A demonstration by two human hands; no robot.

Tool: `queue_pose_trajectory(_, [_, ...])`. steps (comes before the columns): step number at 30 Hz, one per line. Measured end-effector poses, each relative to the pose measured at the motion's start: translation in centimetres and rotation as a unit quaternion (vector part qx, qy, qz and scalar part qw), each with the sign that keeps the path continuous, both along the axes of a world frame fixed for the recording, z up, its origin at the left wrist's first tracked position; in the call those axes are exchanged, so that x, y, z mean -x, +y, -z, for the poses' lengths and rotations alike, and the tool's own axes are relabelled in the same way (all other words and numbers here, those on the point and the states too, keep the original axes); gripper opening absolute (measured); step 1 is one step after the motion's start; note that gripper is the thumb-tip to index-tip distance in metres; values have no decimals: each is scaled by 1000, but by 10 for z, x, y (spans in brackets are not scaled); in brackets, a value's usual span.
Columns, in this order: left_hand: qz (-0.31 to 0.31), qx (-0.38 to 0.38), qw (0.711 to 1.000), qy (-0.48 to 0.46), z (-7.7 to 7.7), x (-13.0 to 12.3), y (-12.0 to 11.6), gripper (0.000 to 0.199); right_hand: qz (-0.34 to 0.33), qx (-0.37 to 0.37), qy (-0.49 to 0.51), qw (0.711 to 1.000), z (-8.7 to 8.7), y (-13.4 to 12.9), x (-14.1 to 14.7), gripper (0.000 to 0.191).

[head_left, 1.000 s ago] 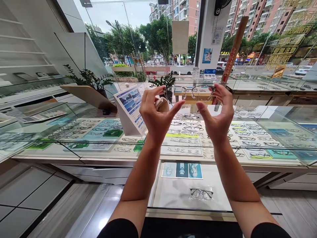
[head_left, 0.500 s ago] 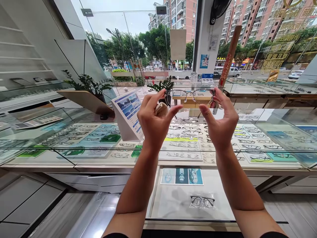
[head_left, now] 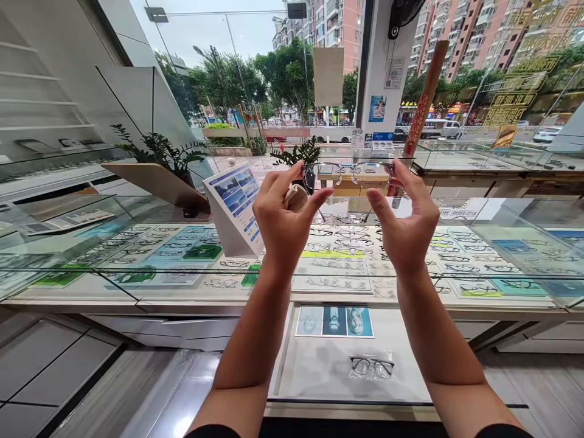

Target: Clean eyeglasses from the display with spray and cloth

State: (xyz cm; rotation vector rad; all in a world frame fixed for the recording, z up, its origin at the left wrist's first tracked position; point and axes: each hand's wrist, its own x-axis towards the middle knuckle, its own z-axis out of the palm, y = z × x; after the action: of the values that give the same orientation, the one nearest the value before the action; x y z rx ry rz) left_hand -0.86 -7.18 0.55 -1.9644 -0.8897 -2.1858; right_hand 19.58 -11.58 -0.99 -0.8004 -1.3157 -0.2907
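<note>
Held up before me, level with the window's lower part, is a pair of eyeglasses with a dark upper rim and clear lenses. My left hand grips its left end by the fingertips and also has a crumpled beige cloth tucked in the curled fingers. At the right end, my right hand pinches the frame near the hinge, thumb below. The temples point down and back toward the counter. Below, in an open drawer, lies a second pair of eyeglasses on a clear plastic wrapper.
A glass display counter with rows of eyeglasses spans the width under my hands. Left of my left hand stands a desk calendar. A tilted wooden-edged mirror or board and a potted plant are farther left. A picture card lies in the drawer.
The eyeglasses have tilted slightly, so the lenses look a little less tall and the temples show more below. Both hands keep their grip. My view has shifted slightly.
</note>
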Motion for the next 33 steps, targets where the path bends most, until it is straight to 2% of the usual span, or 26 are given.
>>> queue_pose_trajectory(5, [-27,-25,999,16,0,0,0,55,-1,11,2,1000,4,7,-1,59])
queue_pose_trajectory(12, [-65,-70,995,26,-1,0,-1,56,-38,50,24,998,7,11,2,57])
queue_pose_trajectory(24, [-38,-32,998,23,-2,1,-4,59,-48,66,48,996,7,9,7,53])
queue_pose_trajectory(33, [-45,-21,999,11,-3,-2,-8,60,-57,72,55,994,5,9,9,50])
